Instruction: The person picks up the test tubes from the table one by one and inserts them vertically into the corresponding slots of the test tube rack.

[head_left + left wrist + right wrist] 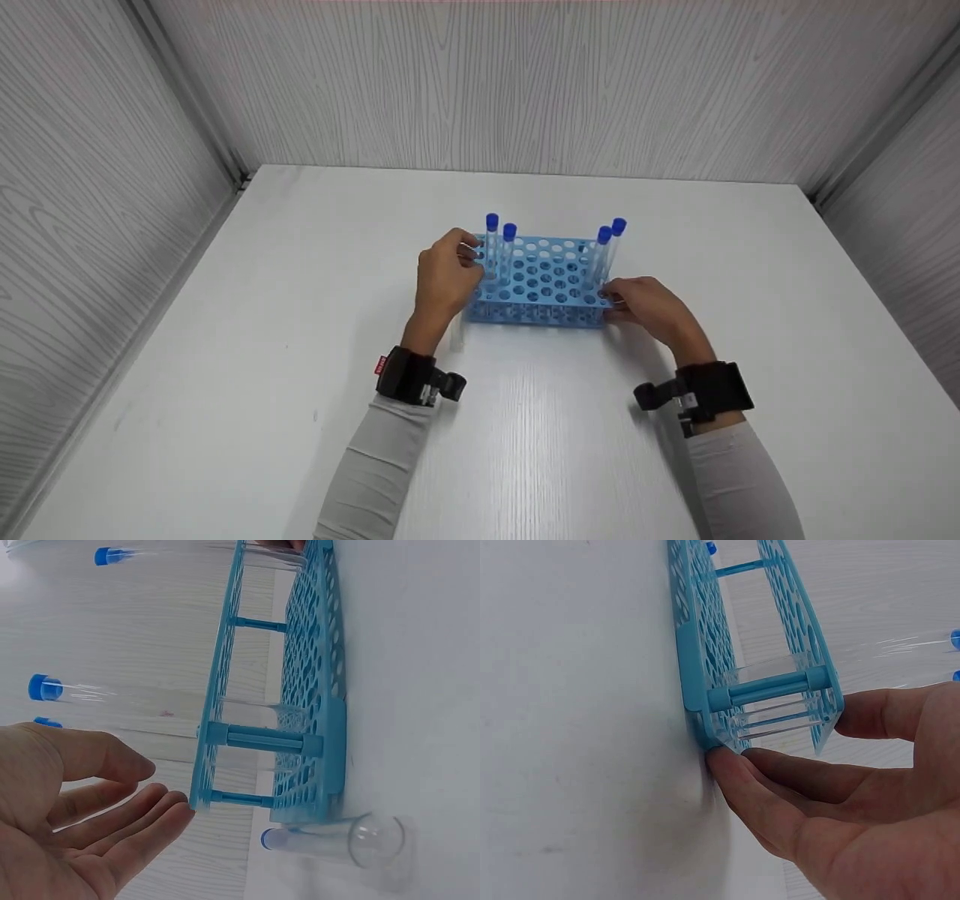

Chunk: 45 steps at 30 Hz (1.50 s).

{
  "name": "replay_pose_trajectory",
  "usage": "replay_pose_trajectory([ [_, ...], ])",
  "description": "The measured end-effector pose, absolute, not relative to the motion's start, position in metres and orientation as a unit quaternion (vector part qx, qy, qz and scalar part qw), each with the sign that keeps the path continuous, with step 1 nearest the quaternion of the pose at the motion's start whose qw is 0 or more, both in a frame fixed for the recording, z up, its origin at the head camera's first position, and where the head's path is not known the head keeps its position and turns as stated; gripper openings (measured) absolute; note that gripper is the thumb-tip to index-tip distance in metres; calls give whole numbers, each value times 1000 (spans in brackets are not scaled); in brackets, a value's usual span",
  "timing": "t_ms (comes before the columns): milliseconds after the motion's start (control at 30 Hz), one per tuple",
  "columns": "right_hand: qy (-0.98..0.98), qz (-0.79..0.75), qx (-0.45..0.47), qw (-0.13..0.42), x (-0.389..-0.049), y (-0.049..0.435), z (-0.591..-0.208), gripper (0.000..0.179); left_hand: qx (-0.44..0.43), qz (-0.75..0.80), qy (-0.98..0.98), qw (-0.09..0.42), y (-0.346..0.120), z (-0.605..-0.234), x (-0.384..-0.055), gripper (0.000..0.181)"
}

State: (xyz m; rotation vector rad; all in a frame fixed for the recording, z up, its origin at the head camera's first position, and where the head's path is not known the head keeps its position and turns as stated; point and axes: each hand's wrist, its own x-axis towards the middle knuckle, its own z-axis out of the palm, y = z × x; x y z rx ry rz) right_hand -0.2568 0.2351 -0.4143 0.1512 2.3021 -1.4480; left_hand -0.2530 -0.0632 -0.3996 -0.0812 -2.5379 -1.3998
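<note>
A light blue test tube rack [551,303] stands on the table, with several clear, blue-capped tubes upright in it: a pair [492,238] near its left end and a pair [616,240] near its right end. My left hand [448,276] is at the left end, its fingers loosely bent and nothing between thumb and fingers; in the left wrist view the fingertips [180,802] come close to the rack's upper plate. With my right hand [651,306] I grip the right end, thumb at the upper plate and fingers at the base. Another capped tube [319,841] lies beside the rack's left end.
The white tabletop [247,360] extends around the rack. Grey wood-grain panels rise at the back [495,90], left [97,187] and right [907,195]. A black camera strap is on each wrist.
</note>
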Motion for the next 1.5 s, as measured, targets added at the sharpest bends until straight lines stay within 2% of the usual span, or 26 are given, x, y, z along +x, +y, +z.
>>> replay_pose_trajectory([
  [233,828,-520,51,203,-258,236,-416,49,14,-459,-880,118,-71,-407,-257,27],
  [567,827,-518,59,211,-257,235,-414,51,69,-416,-905,56,-78,-413,-263,31],
  [767,829,-513,65,212,-257,235,-414,51,69,-389,-919,22,-78,-417,-264,35],
  [1500,833,-509,53,208,-256,236,-413,51,65,-350,-934,-21,-79,-427,-266,45],
])
